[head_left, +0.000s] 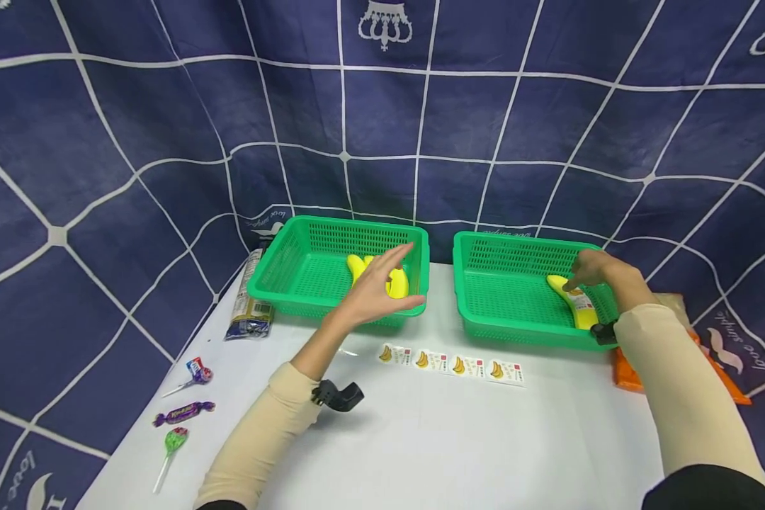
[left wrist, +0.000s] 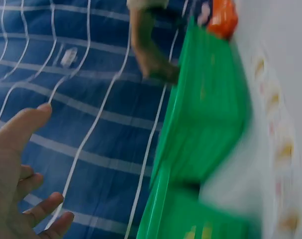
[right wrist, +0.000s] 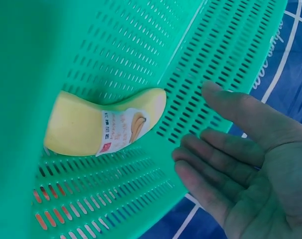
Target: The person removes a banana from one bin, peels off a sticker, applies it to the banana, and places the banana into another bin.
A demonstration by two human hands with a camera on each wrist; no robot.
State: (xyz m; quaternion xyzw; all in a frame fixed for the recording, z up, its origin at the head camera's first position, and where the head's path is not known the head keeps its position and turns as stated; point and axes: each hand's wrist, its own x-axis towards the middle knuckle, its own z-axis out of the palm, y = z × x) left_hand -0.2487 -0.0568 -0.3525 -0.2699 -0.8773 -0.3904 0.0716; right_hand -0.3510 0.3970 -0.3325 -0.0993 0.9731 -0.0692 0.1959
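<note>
— Where's the banana [head_left: 576,302] lying?

— In the right basket [head_left: 484,283], near its right wall, long axis running front to back. The right hand [head_left: 596,273] is right over its far end, fingers relaxed, gripping nothing.

— And the left hand [head_left: 379,287]?

— Spread open above the left basket [head_left: 280,265], holding nothing, well away.

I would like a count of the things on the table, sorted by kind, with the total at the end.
Green baskets: 2
Yellow bananas: 3, two in the left basket, one labelled in the right basket
Banana stickers: 4
Sweets: 3
Snack packets: 2
Total: 14
</note>
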